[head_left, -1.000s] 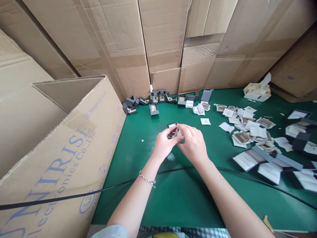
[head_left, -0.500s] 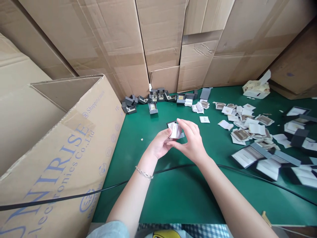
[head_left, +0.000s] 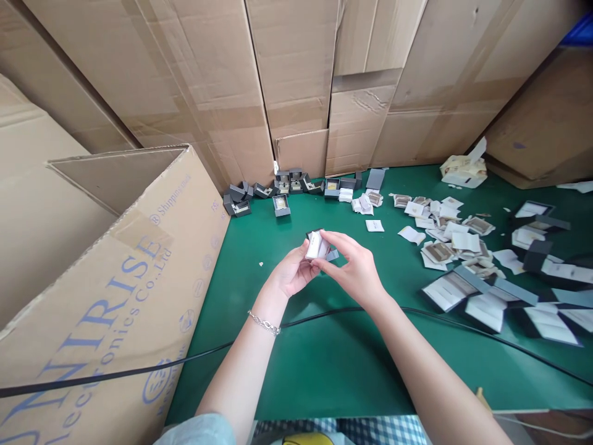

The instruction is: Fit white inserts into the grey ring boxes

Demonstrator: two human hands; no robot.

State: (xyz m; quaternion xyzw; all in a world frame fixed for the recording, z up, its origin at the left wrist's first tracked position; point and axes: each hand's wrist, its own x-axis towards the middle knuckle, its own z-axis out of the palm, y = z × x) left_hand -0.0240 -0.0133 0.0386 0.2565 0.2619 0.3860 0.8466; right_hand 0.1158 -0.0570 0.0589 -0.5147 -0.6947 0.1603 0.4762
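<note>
Over the middle of the green table, my left hand (head_left: 291,271) is closed around a small dark jewelry box with a white paper piece (head_left: 315,246) at its top. The box's black rim shows behind the paper, and a grey-blue flap (head_left: 332,254) sticks out on the right. My right hand (head_left: 354,267) grips the right side of the white paper between thumb and fingers. What lies inside the box is hidden by the paper and fingers.
Several small dark boxes (head_left: 281,205) line the back edge. White papers and brown-padded packets (head_left: 438,252) pile up on the right, beside open dark boxes (head_left: 456,289). A large carton (head_left: 139,278) stands left. A black cable (head_left: 324,314) crosses the table. A tissue pack (head_left: 463,172) sits far right.
The view has shifted slightly. The white paper has tilted a little in my fingers, and my right fingertips have come closer to it. Both hands stay on the box and paper.
</note>
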